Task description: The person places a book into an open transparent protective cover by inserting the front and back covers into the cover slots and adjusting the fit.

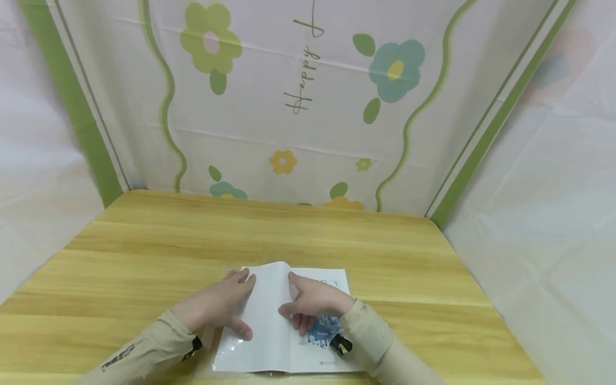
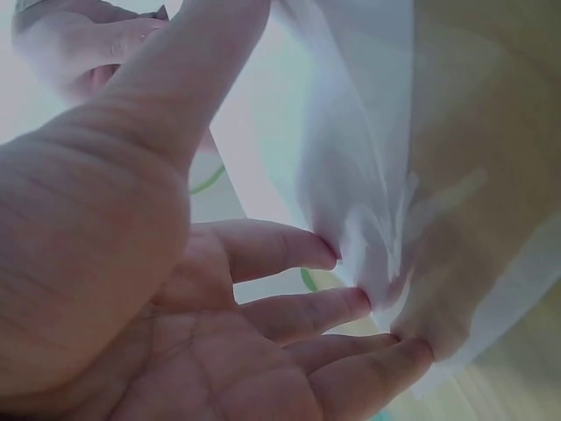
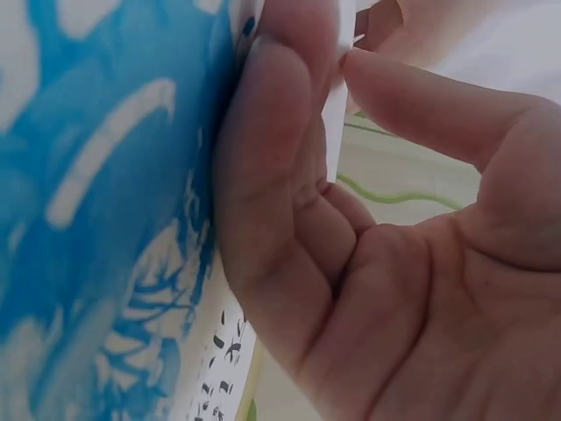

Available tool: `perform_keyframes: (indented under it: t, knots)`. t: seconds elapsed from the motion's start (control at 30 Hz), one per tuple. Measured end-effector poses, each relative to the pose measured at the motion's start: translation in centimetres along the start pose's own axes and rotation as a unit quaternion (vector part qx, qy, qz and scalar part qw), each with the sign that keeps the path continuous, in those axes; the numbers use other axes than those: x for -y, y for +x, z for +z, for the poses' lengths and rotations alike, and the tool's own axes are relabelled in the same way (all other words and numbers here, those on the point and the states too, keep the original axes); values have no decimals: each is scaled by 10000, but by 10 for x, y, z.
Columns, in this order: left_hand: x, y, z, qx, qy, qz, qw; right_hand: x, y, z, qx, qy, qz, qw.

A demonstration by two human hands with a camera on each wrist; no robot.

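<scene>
An open book [image 1: 313,366] lies near the table's front edge, a blue picture and small print on its right page. Its white page [image 1: 267,321] on the left bulges up near the middle fold. Clear plastic [image 2: 491,289] sticks out past the left side. My left hand [image 1: 223,302] rests on that side with fingers spread, the fingertips touching the plastic-covered sheet. Over the right page, my right hand [image 1: 313,299] pinches the raised edge of the white page. Its thumb is on one side and curled fingers [image 3: 272,167] are on the other.
The wooden table [image 1: 269,230] stretches behind and to both sides of the book. A flower-printed curtain [image 1: 240,117] hangs along its back edge, and pale cloth [image 1: 544,192] hangs at the sides.
</scene>
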State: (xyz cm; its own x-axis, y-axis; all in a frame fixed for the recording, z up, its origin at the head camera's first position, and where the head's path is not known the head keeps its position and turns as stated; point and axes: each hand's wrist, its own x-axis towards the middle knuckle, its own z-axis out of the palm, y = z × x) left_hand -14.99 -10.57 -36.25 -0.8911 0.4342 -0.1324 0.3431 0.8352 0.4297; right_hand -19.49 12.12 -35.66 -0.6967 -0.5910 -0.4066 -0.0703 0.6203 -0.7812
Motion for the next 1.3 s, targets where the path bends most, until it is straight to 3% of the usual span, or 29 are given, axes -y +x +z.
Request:
perform_keyframes:
  t: [0.43, 0.73, 1.03, 1.3]
  knots:
    - [-2, 3, 1, 18, 42, -119, 9999, -1, 4, 6, -291, -351, -144, 9989]
    - [-1, 2, 2, 33, -46, -96, 9999, -2, 11, -9, -9, -493, 51, 9988]
    - [0, 2, 5, 73, -215, -187, 9996, -14, 29, -22, 69, -228, -346, 9991]
    - [0, 3, 5, 6, -99, -154, 9998, -10, 28, -19, -275, -452, -236, 9983]
